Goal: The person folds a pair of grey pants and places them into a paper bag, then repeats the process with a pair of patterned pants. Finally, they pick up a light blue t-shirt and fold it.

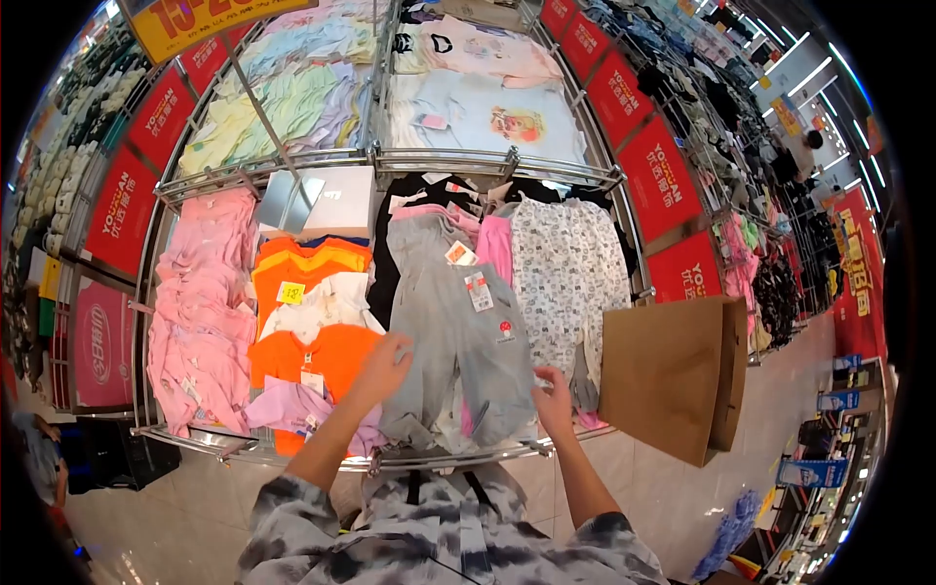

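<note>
Two hands [388,365] [554,392] flank the gray trousers [453,327]; I cannot tell whether they grip.

1 head-worn camera looks forward and down from close above the near edge of the surface [507,452]; its round, wide view reaches past the far edge.

Blotchy black, grey and white top [439,559], matching elbow-length sleeves [291,512]

Yellow sign [210,21] cropped, trouser tag [478,291] blurred
</note>
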